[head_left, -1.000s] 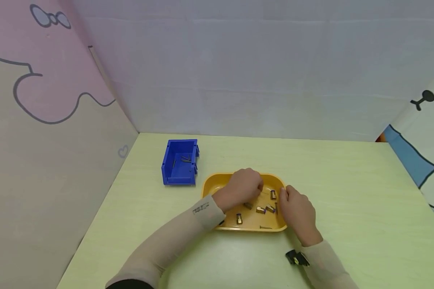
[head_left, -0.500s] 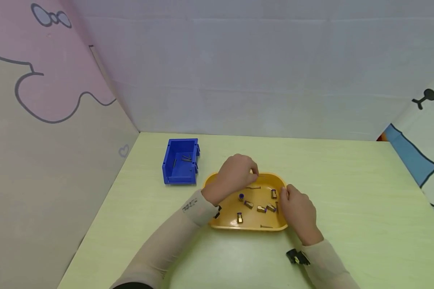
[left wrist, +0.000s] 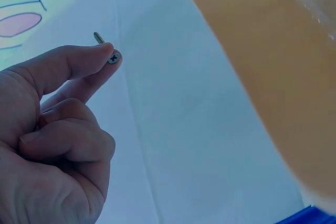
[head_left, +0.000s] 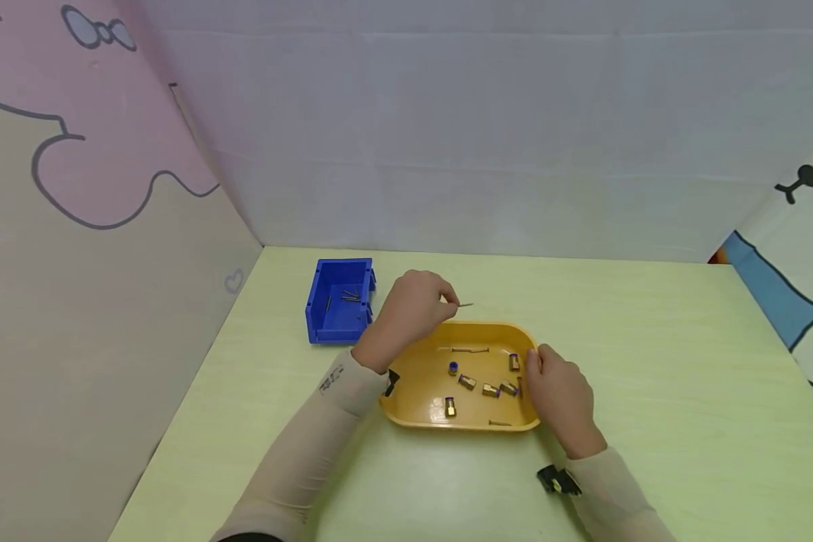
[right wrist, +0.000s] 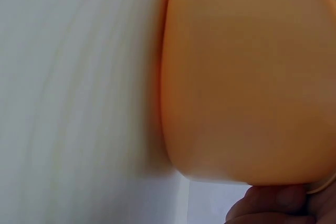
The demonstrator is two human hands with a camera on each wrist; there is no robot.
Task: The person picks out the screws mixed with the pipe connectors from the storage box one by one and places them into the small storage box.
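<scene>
My left hand [head_left: 412,307] pinches a screw [head_left: 466,305] between thumb and index finger, above the far rim of the yellow tray [head_left: 416,395]. In the left wrist view the screw's cross-slotted head [left wrist: 114,57] faces the camera. The right hand [head_left: 561,395] grips the tray's right edge, thumb on the rim; the right wrist view shows its curled fingers [right wrist: 273,203] against the tray's outer wall. Inside the tray lie several brass fittings with blue collars, among them one fitting [head_left: 450,407] near the front, and a few screws, one screw [head_left: 499,423] at the front right.
A blue bin [head_left: 339,335] with several screws [head_left: 350,296] in it stands left of the tray, partly behind my left hand. A pale yellow-green table [head_left: 664,361] lies under everything. A whitish wall [head_left: 481,150] closes off the back.
My left hand has risen out of the tray and moved left and away toward the blue bin, carrying a screw. The right hand has stayed on the tray's edge.
</scene>
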